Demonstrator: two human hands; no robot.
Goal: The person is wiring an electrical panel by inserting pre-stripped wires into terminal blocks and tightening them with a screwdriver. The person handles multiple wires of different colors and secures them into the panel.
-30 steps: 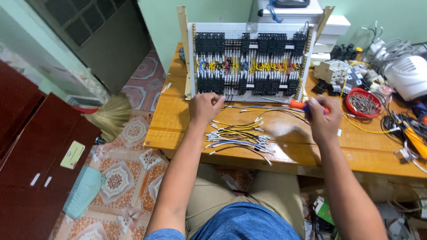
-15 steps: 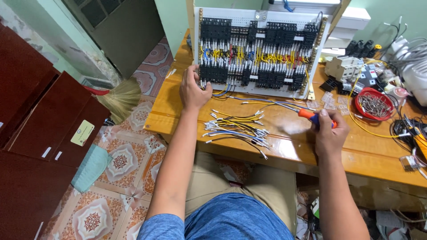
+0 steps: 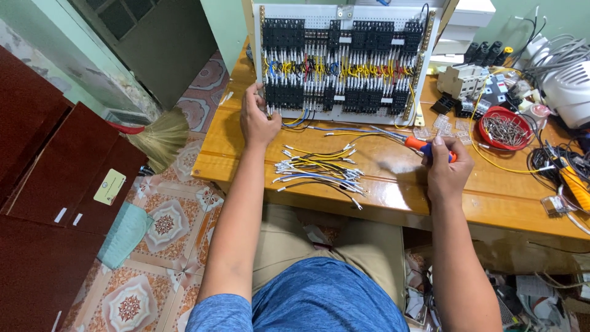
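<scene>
While the person is sitting at the glossy, orange-brown wooden table (image 3: pixel 369 197), the white perforated wiring panel (image 3: pixel 344 61) is standing upright on it, leaning back a little, and serves as the landmark for everything else. Rows of black, blocky plastic relay sockets are running across the panel, with a band of yellow, blue and black wires looping between the rows.

The left hand (image 3: pixel 258 120) is resting at the panel's lower left corner, fingers curled narrowly against its edge; whether it is pinching a wire there cannot be told. The right hand (image 3: pixel 447 169) is lying in front of the panel's lower right corner, closed around a screwdriver with an orange and blue plastic handle (image 3: pixel 424 147), its thin metal shaft pointing left toward the panel's foot.

Just in front of the panel, between the two hands, a loose fan of short yellow, blue and black wires with white ferrule ends (image 3: pixel 319 169) is lying flat on the tabletop. To the right of the panel, a round red plastic bowl (image 3: pixel 505 129) is holding a heap of small grey metal pieces. Behind that bowl, cream-coloured boxy components (image 3: pixel 464 80) are sitting in a cluster.

Far to the left of the panel, down on the patterned tiled floor, a straw broom with a red handle (image 3: pixel 157 132) is lying, and a small rounded pale yellow label (image 3: pixel 109 186) is sticking to a dark red-brown wooden cabinet (image 3: pixel 55 184).
</scene>
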